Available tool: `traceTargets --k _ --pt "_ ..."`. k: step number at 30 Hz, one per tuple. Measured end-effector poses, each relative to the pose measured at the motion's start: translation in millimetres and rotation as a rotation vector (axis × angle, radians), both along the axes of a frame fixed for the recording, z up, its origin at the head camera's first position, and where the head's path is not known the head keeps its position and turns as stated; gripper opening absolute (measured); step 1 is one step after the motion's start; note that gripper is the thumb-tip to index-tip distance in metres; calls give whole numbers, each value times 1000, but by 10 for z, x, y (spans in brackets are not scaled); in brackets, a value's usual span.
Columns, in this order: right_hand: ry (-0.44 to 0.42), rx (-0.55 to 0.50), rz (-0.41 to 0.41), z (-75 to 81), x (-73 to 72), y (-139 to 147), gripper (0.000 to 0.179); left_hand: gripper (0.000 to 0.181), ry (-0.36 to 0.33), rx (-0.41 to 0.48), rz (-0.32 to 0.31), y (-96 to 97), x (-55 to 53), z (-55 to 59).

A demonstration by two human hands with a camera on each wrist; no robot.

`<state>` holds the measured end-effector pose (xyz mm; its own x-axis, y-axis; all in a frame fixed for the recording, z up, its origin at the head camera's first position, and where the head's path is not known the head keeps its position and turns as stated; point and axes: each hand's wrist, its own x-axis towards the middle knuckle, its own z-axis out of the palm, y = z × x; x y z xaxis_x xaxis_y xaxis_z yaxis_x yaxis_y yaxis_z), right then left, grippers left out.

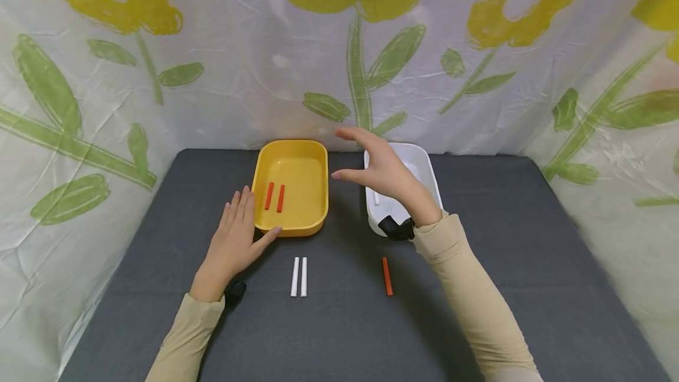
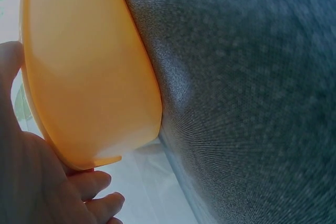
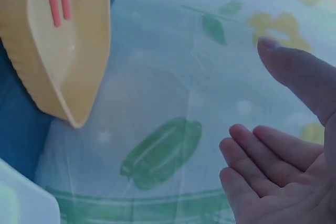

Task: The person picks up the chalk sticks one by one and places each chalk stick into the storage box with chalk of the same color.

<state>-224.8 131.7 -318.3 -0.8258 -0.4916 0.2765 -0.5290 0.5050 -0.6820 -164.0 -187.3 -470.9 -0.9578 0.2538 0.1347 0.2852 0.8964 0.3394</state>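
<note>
My left hand (image 1: pixel 233 246) lies at the near left corner of a yellow tub (image 1: pixel 302 187), fingers straight along its side and thumb at the front rim. In the left wrist view the thumb and fingers reach round the rim of the tub (image 2: pixel 89 72). Inside it lie two red sticks (image 1: pixel 280 198). My right hand (image 1: pixel 384 167) is raised over a white tub (image 1: pixel 427 178), thumb and fingers spread apart with nothing between them. It covers part of that tub, where a white stick (image 1: pixel 376 198) shows.
Two white sticks (image 1: pixel 304 277) lie side by side on the dark grey tabletop (image 1: pixel 339 335), in front of the yellow tub. A single red stick (image 1: pixel 387 276) lies before the white tub. Behind the table hangs a flower-patterned curtain (image 1: pixel 239 75).
</note>
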Motion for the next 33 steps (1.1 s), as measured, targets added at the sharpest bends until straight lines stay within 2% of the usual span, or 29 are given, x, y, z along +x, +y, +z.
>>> traceTargets --k 9,14,18,27,33 --pt "1 -32 -10 39 173 336 74 103 16 7 4 -10 -8 -14" --pt "36 -40 0 -21 279 520 71 104 10 1 8 -6 -9 -14" --pt "46 -51 -2 -145 383 669 71 104 1 1 9 -3 -5 -10" --pt "-19 -76 20 -452 643 907 64 105 -14 4 9 -8 7 -4" --pt "-98 -194 59 -731 836 1017 61 105 -21 12 12 7 3 14"
